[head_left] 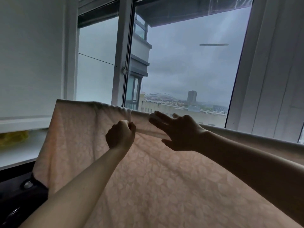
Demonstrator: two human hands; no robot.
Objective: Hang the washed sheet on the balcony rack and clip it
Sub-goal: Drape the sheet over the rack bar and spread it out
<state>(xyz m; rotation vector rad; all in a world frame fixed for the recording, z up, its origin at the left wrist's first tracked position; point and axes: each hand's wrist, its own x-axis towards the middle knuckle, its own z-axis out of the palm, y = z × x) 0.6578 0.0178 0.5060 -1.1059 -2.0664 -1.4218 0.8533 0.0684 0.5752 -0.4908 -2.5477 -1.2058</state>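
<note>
We have the pink leaf-patterned sheet [148, 178] draped over the rack bar, which itself is hidden under the fabric; its top fold runs from the upper left corner near the white wall [29, 55] across to the right edge of the view, in front of the open window [181, 63]. The cloth falls toward us on the near side, and its left edge hangs down past a dark surface with a round knob [28, 184].

Our left hand [120, 137] is curled into a fist and pinches a fold of the sheet just below the top edge, where the fabric is bunched into small gathers. We judge the grip is there to hold that spot steady so the gathers can be worked out. Our right hand [177, 132] lies just beside it with fingers straight and spread, pressing flat on a band of cloth stretched between the two hands, likely smoothing it along the bar toward the right.

No clip shows anywhere, so we take the hanging as nearly done and the clipping as not yet begun. The bunched stretch near the left hand seems worth flattening first, since a clip over gathers would hold poorly.
</note>
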